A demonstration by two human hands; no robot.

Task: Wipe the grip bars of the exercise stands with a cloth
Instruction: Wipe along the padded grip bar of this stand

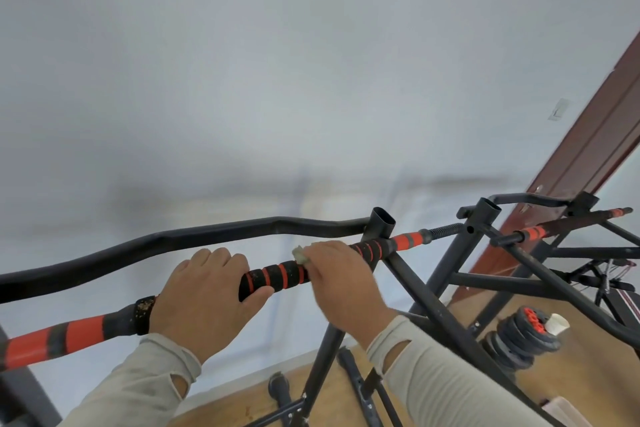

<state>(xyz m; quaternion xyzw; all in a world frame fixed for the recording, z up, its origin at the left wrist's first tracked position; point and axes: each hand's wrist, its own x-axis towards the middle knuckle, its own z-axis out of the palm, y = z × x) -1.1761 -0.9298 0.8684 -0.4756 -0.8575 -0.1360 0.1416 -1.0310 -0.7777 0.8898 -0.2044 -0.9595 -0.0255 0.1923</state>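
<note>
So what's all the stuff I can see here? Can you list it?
grip bar: one, black foam with orange stripes, across the near stand
curved bar: one, black, behind the grip bar
second stand: one, black frame with an orange-striped bar, at right
weight plates: a stack, black, on the wooden floor at right
door frame: one, reddish brown, far right
cloth: one, pale, under the right hand
left hand: gripping the bar
right hand: pressing the cloth on the bar
</note>
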